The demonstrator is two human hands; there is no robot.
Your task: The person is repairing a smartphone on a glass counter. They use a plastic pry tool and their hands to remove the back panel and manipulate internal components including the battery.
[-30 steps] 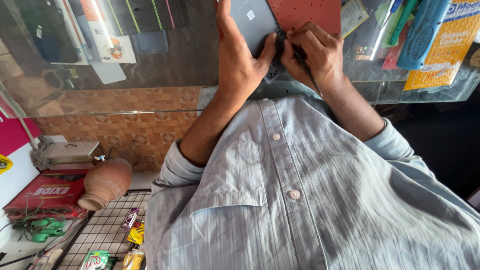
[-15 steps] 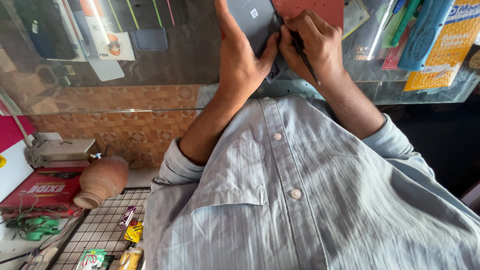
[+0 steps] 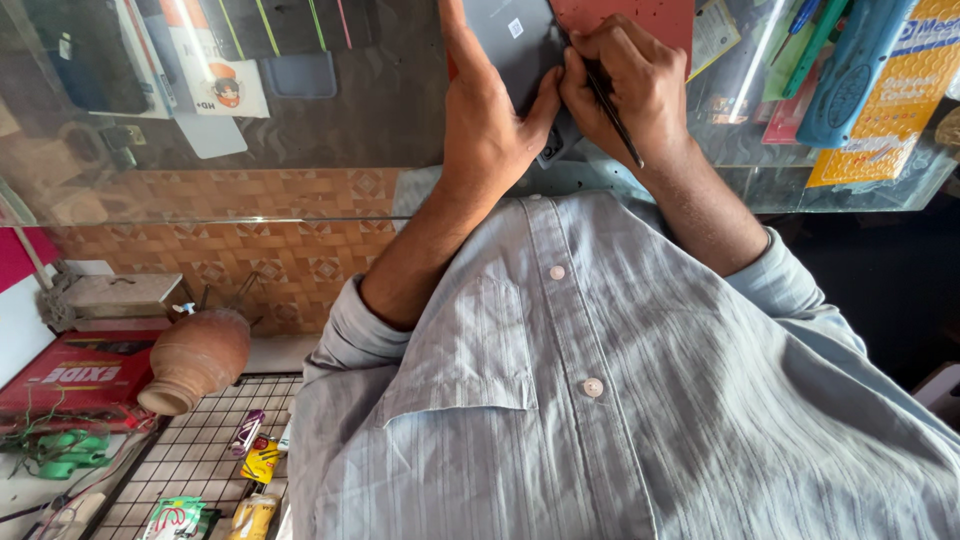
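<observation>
1. The grey striped shirt (image 3: 620, 400) of the person fills the near half of the view, buttoned down the front, with both sleeves rolled up the forearms.
2. A glass counter (image 3: 330, 140) runs across the far side, with cards, a dark pouch and printed sheets lying under its top.
3. Under the glass at the far right lie a yellow printed packet (image 3: 880, 110) and a blue ribbed case (image 3: 850, 70), just beside each other.
4. A red mat (image 3: 650, 15) lies on the counter at the far centre, partly covered by the hands.
5. A grey flat device (image 3: 505, 40), back side up, lies on the mat at the far centre, running out of the top edge of the view.
6. The left hand (image 3: 485, 130) lies over the near part of the device, thumb pressed along its right edge, fingers stretched out to the far side; it steadies the device rather than closing round it.
7. The right hand (image 3: 635, 85) is closed on a thin dark tool (image 3: 612, 110), held like a pen, just right of the left thumb; the tip is hidden at the device's near right corner.
8. Low at the left, a brown clay pot (image 3: 195, 355) lies tilted beside a red box (image 3: 75, 370).
9. Small packets (image 3: 260, 460) rest on a wire grid (image 3: 190, 460) at the near left.
</observation>
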